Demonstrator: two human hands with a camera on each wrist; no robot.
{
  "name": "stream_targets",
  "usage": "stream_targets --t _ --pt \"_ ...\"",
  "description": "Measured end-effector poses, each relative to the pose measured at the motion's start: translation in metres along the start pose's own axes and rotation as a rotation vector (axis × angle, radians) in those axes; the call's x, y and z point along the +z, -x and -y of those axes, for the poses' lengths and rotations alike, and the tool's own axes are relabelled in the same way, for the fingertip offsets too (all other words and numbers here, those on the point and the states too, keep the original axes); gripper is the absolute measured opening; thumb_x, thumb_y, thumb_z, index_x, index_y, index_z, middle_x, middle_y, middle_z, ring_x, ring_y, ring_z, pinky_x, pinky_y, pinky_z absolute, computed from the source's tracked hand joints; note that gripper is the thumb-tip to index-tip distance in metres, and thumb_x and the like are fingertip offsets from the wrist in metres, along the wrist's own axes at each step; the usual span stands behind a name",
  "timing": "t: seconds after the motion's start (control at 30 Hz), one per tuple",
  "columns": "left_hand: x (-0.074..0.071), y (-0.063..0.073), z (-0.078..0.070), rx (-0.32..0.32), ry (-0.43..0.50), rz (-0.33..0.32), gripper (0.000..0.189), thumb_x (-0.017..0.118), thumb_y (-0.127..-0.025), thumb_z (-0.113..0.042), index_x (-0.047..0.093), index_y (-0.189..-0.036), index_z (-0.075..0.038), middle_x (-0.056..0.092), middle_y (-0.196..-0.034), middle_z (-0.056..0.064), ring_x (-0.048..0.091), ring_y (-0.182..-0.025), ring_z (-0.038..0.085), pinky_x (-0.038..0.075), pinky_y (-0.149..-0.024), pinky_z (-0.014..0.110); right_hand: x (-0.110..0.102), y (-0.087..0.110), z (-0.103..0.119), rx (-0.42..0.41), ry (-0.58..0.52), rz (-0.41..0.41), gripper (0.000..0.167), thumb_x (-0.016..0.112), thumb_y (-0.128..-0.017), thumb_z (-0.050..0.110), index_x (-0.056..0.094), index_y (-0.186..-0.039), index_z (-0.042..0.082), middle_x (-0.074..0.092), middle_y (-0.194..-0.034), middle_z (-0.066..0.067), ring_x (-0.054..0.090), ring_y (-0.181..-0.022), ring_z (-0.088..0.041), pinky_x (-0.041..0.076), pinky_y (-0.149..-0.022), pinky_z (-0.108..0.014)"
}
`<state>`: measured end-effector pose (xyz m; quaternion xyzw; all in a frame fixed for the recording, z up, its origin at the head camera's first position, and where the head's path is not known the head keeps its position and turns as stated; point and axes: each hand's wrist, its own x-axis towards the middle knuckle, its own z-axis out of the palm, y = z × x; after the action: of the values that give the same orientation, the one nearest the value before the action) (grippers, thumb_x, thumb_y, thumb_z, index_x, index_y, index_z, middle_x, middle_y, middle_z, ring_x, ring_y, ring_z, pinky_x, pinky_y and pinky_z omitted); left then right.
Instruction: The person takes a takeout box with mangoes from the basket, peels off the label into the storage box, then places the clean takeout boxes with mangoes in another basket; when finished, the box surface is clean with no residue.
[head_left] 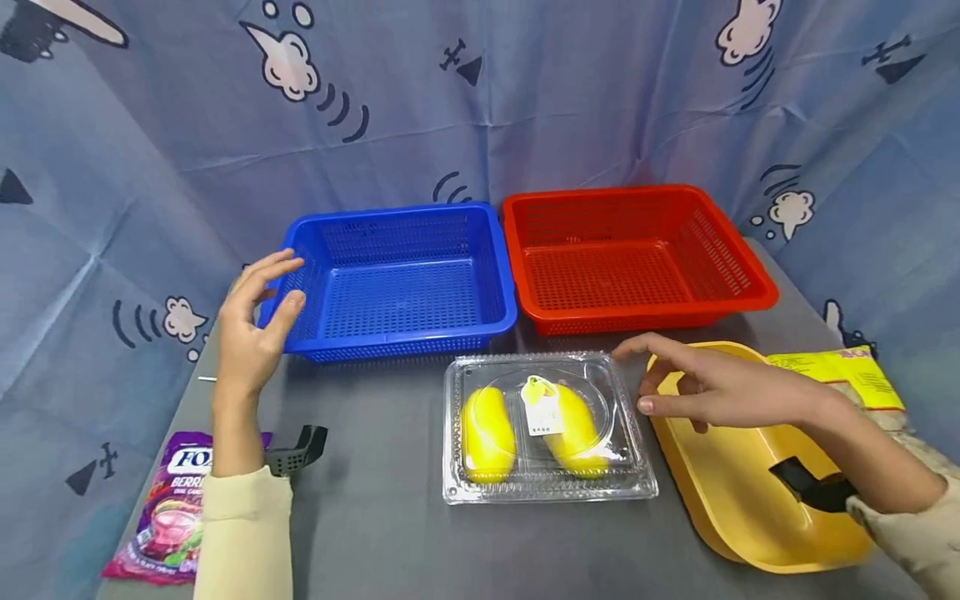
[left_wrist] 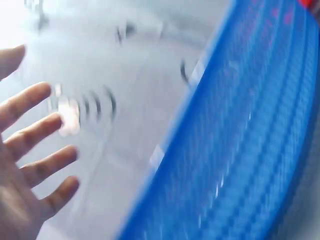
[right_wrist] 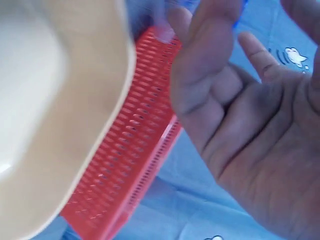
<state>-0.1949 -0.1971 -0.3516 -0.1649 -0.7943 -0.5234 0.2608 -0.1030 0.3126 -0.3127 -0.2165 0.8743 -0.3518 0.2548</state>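
Note:
A clear plastic clamshell box (head_left: pixel 528 493) with two yellow mangoes (head_left: pixel 489 435) and a white tag (head_left: pixel 543 412) lies on the grey table. My right hand (head_left: pixel 708 385) hovers over the yellow basin (head_left: pixel 693 492), its forefinger tip at the box's far right corner; whether it touches cannot be made out. The other fingers bend loosely with nothing between them. At the left end of the blue basket (head_left: pixel 401 339) my left hand (head_left: pixel 253 333) is raised, fingers spread and holding nothing. The left wrist view shows the spread fingers (left_wrist: pixel 37 165) apart from the basket's side.
Beside the blue basket stands a red basket (head_left: pixel 645 315). A purple candy bag (head_left: pixel 168 517) lies at the left table edge, by my left sleeve. Behind the yellow basin is a yellow-topped bag (head_left: pixel 847 371). A patterned blue curtain (head_left: pixel 420 100) hangs around the table.

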Motion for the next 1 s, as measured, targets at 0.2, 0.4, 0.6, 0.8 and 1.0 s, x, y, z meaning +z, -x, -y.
stream_targets --t 0.2,0.4,0.6,0.8,1.0 --pt "0.036 0.003 -0.039 0.112 0.036 0.332 0.039 0.072 -0.089 -0.013 0.071 -0.127 -0.014 0.068 -0.13 0.005 0.058 -0.125 0.009 0.044 -0.103 0.032 0.006 -0.026 0.014 -0.167 0.209 -0.241 0.035 0.076 -0.091 0.025 0.066 -0.125 0.018 0.067 -0.098 0.009 0.059 -0.083 -0.006 0.053 -0.067 -0.023" --pt "0.078 0.02 -0.057 0.071 0.015 0.69 0.038 0.075 -0.091 -0.03 0.068 -0.129 -0.028 0.067 -0.13 -0.007 0.058 -0.127 0.012 0.045 -0.11 0.048 0.022 -0.058 0.025 -0.196 0.199 -0.234 0.034 0.077 -0.091 0.026 0.07 -0.124 0.019 0.07 -0.107 0.007 0.06 -0.093 -0.011 0.056 -0.08 -0.03" --pt "0.103 0.032 -0.063 0.032 -0.036 0.841 0.04 0.075 -0.09 -0.037 0.07 -0.127 -0.025 0.067 -0.132 -0.009 0.057 -0.13 0.014 0.044 -0.113 0.049 0.034 -0.082 0.029 -0.201 0.224 -0.222 0.039 0.081 -0.086 0.027 0.073 -0.124 0.02 0.073 -0.113 0.005 0.06 -0.101 -0.015 0.056 -0.086 -0.038" --pt "0.11 0.037 -0.06 -0.023 -0.105 0.987 0.049 0.075 -0.089 -0.039 0.066 -0.134 -0.021 0.055 -0.151 -0.003 0.047 -0.145 0.021 0.036 -0.119 0.052 0.04 -0.092 0.027 -0.201 0.249 -0.168 0.041 0.084 -0.083 0.023 0.074 -0.122 0.023 0.069 -0.105 0.007 0.058 -0.1 -0.019 0.049 -0.085 -0.038" --pt "0.114 0.039 -0.053 -0.087 -0.144 1.11 0.066 0.078 -0.086 -0.041 0.056 -0.146 -0.025 0.035 -0.166 0.002 0.032 -0.154 0.028 0.027 -0.123 0.057 0.043 -0.096 0.027 -0.206 0.272 -0.155 0.04 0.084 -0.083 0.023 0.076 -0.122 0.023 0.065 -0.097 0.004 0.052 -0.096 -0.018 0.044 -0.083 -0.04"
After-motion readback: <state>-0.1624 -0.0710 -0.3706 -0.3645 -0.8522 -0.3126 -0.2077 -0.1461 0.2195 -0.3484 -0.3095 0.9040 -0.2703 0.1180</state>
